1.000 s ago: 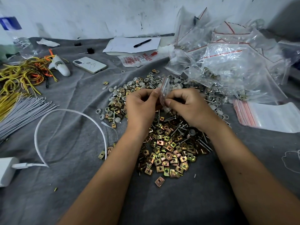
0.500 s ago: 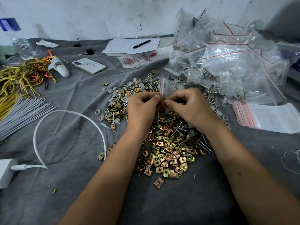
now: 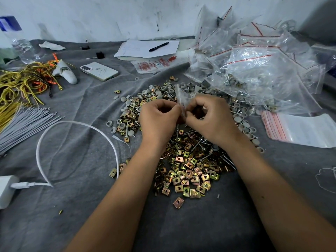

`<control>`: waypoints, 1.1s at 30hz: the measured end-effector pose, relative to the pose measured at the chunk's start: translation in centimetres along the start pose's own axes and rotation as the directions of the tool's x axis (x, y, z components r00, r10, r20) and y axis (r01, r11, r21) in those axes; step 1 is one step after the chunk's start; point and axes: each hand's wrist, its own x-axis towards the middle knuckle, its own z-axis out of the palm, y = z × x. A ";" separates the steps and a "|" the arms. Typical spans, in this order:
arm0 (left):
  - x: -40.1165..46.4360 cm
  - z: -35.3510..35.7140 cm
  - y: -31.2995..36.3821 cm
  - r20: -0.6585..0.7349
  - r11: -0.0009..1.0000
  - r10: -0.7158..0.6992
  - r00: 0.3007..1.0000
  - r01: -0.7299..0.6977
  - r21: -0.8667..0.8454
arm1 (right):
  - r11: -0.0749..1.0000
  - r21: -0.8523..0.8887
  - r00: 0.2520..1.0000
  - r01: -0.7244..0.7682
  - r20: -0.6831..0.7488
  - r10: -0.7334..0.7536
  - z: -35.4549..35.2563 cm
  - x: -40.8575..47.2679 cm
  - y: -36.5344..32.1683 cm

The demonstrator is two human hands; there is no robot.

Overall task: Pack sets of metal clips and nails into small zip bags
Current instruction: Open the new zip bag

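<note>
A small clear zip bag (image 3: pixel 181 99) stands edge-on between my two hands, above the middle of the pile. My left hand (image 3: pixel 160 119) pinches its left side with thumb and fingers curled. My right hand (image 3: pixel 209 117) pinches the right side the same way. Below the hands lies a heap of brass-coloured square metal clips (image 3: pixel 187 170). Nails (image 3: pixel 198 142) lie mixed in near my right wrist. Grey round caps (image 3: pixel 158 90) spread behind the hands. What the bag holds is hidden by my fingers.
A heap of filled zip bags (image 3: pixel 254 60) fills the back right. A stack of flat empty bags (image 3: pixel 300 130) lies at right. A phone (image 3: pixel 99 70), paper with a pen (image 3: pixel 159 46), yellow wires (image 3: pixel 20 84), grey sticks (image 3: pixel 23 122) and a white cable (image 3: pixel 76 124) lie left and behind.
Both hands stay together over the pile. The bag has turned between my fingers from its broad face a moment ago to edge-on now.
</note>
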 end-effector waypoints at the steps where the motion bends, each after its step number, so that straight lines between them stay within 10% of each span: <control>1: 0.0 -0.1 0.0 0.007 0.999 0.039 0.999 -0.039 0.023 | 0.999 0.022 0.999 -0.026 -0.023 0.027 0.0 0.0 0.0; 12: -0.5 0.0 0.5 0.158 0.989 0.135 0.978 -0.144 0.044 | 0.962 0.244 0.992 -0.123 0.044 0.116 -0.8 0.2 -0.1; 24: -0.7 -0.2 0.8 -0.243 0.902 0.376 0.894 -0.294 0.316 | 0.998 -0.047 0.965 -0.042 -0.260 0.028 -0.8 0.2 0.4; 33: -1.3 1.0 0.2 -0.058 0.789 0.490 0.870 -0.414 0.454 | 0.995 0.000 0.968 0.102 -0.229 -0.099 -0.6 0.1 -0.3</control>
